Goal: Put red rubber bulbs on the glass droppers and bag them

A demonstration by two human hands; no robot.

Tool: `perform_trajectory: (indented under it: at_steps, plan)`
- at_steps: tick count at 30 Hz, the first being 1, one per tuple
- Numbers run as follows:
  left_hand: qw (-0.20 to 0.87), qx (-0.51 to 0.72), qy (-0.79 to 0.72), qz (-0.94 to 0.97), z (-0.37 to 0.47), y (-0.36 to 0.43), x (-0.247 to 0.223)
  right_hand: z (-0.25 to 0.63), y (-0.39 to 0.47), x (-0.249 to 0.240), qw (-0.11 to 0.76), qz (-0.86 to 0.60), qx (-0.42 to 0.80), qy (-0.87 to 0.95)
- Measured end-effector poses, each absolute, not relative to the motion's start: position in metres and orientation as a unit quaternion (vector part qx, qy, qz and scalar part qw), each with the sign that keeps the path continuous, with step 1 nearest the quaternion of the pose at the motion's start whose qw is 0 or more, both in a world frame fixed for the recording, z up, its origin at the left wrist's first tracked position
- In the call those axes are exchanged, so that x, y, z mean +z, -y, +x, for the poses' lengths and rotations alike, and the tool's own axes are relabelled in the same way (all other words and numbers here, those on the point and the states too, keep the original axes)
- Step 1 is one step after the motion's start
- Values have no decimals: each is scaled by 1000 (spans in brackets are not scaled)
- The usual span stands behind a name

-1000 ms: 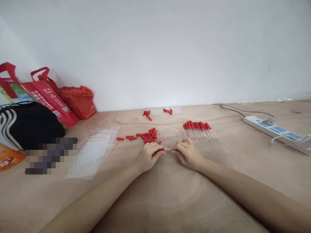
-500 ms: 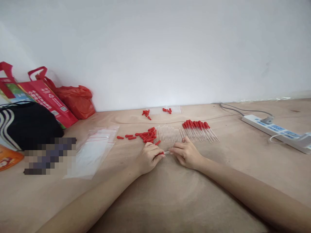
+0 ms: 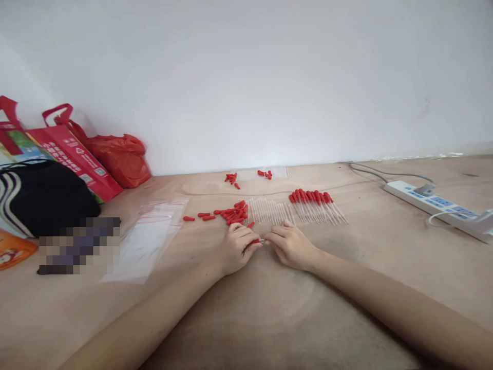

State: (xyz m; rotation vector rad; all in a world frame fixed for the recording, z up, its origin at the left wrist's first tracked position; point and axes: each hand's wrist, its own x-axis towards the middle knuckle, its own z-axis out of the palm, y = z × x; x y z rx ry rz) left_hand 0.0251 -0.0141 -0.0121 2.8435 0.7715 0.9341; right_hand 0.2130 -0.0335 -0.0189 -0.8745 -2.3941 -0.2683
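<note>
The left hand [image 3: 239, 250] is pinching a smooth red rubbery bulb [image 3: 254, 241]; the right hand [image 3: 289, 246] is gripping a slender clear tube [image 3: 262, 240].

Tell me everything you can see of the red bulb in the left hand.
The bulb is small, red, rubbery-looking and roughly level, pinched in the left hand, nearer the camera than the loose bulbs. A clear tube, held by the right hand, meets its right end; how far in is unclear. Fingers hide much of it.
</note>
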Motion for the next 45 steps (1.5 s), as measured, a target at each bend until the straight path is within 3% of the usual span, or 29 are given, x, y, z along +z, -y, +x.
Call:
perform_trajectory:
  at_steps: [5, 11, 15, 21, 25, 27, 34, 45]
  plan:
    - [-25, 299, -309, 902, 20, 11, -8, 219, 33, -6, 226, -395, -86, 886]
    - [-107, 344, -429, 828, 10, 1, -7, 245, -4, 6, 273, -667, 10, 693]
    - [-115, 353, -494, 786, 9, -3, -7, 250, -26, 5, 224, -763, -8, 606]
    - [-120, 352, -506, 778, 7, -3, -4, 243, -32, -1, 130, -780, -15, 612]
    - [-153, 315, -545, 762, -6, -33, 9, 245, -28, 0, 125, -772, -31, 622]
    - [-167, 233, -552, 783, -12, -59, 15, 246, -24, 1, 120, -765, -34, 632]
    - [-167, 131, -500, 840, -3, -134, 18, 244, -5, 7, 85, -743, -16, 664]
    - [-140, 71, -444, 882, 20, -176, 15, 239, -9, 12, 55, -739, 29, 671]
